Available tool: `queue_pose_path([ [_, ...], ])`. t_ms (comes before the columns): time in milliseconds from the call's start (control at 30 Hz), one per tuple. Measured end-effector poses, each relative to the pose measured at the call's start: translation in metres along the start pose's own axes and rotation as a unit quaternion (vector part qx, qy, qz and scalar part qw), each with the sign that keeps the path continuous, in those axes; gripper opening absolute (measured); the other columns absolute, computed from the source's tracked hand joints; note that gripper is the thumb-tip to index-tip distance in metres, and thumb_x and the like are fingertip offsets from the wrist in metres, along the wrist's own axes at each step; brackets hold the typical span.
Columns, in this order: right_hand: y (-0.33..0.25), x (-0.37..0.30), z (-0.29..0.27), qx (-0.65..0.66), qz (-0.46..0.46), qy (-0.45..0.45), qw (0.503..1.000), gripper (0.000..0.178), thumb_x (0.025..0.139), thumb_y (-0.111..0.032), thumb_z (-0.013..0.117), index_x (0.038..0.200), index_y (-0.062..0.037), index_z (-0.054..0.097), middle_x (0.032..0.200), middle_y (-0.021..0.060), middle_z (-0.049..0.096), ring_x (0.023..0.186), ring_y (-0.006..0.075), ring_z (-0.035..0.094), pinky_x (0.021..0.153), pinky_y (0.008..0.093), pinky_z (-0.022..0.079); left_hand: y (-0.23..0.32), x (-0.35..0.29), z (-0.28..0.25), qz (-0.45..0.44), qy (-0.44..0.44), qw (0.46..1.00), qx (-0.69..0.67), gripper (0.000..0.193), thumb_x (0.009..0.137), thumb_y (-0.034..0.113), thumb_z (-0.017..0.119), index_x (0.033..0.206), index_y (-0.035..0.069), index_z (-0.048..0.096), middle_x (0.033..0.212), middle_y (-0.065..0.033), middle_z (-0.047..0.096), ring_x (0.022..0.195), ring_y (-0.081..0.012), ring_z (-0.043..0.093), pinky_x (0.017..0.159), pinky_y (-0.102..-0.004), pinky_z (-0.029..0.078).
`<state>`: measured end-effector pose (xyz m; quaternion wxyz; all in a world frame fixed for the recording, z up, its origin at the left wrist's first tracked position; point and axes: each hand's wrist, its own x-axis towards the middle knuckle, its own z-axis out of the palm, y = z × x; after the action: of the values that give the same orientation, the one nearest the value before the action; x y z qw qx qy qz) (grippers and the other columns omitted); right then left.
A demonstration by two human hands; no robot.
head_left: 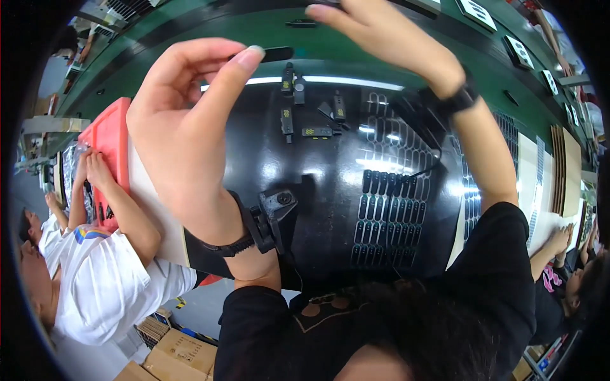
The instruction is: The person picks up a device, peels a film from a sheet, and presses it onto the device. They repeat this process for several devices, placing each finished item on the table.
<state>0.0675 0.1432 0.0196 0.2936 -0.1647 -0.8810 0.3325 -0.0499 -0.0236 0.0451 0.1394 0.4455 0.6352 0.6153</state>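
My left hand point(184, 105) is raised over the far left part of the black worktop point(318, 222). Its thumb and fingers pinch a small, flat black strip with rounded ends point(277, 54). At the top edge is my right hand point(375, 28); its thumb shows, but most of its fingers are cut off by the frame. A dark bit by that thumb is too small to make out. Several small black devices with yellow marks point(287, 120) lie on the worktop beyond my left wrist. A sheet of black oval pieces point(389, 219) lies to their right, beside partly used clear sheets point(381, 143).
A green conveyor point(248, 28) runs along the far side, with white trays point(520, 52) on it. At left stands a red bin point(114, 133) with a co-worker's hands over it. Another person works at right. Cardboard boxes point(181, 352) stand at lower left. Both wrists wear strapped devices.
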Motion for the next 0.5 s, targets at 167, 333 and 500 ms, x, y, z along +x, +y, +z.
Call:
queue_pose_path([
  [167, -0.038, -0.053, -0.037, -0.123, -0.145, 0.091, 0.978, 0.021, 0.08, -0.018, 0.05, 0.089, 0.0013, 0.051, 0.07, 0.014, 0.055, 0.062, 0.0254, 0.055, 0.057, 0.0318, 0.043, 0.011, -0.01, 0.022, -0.003, -0.067, 0.997, -0.05, 0.014, 0.07, -0.004, 0.062, 0.083, -0.003, 0.057, 0.077, -0.005, 0.059, 0.071, -0.0073, 0.053, 0.068, -0.0153, 0.04],
  [333, -0.04, -0.106, -0.048, -0.15, -0.026, 0.058, 0.987, 0.023, 0.079, -0.009, 0.055, 0.1, -0.0004, 0.052, 0.086, 0.0076, 0.058, 0.074, 0.0173, 0.057, 0.063, 0.0267, 0.046, 0.024, -0.028, 0.038, -0.045, -0.132, 0.984, -0.112, 0.011, 0.07, -0.005, 0.06, 0.08, -0.002, 0.056, 0.077, -0.0062, 0.059, 0.071, -0.0091, 0.054, 0.068, -0.017, 0.04],
  [500, -0.066, -0.119, -0.032, 0.165, 0.107, 0.1, 0.975, 0.028, 0.071, 0.005, 0.058, 0.098, 0.0044, 0.053, 0.092, 0.0087, 0.057, 0.081, 0.0146, 0.057, 0.066, 0.022, 0.048, 0.034, -0.036, 0.047, -0.052, -0.186, 0.969, -0.151, 0.011, 0.069, -0.006, 0.059, 0.078, -0.002, 0.055, 0.076, -0.0074, 0.059, 0.071, -0.0111, 0.055, 0.068, -0.0188, 0.041],
])
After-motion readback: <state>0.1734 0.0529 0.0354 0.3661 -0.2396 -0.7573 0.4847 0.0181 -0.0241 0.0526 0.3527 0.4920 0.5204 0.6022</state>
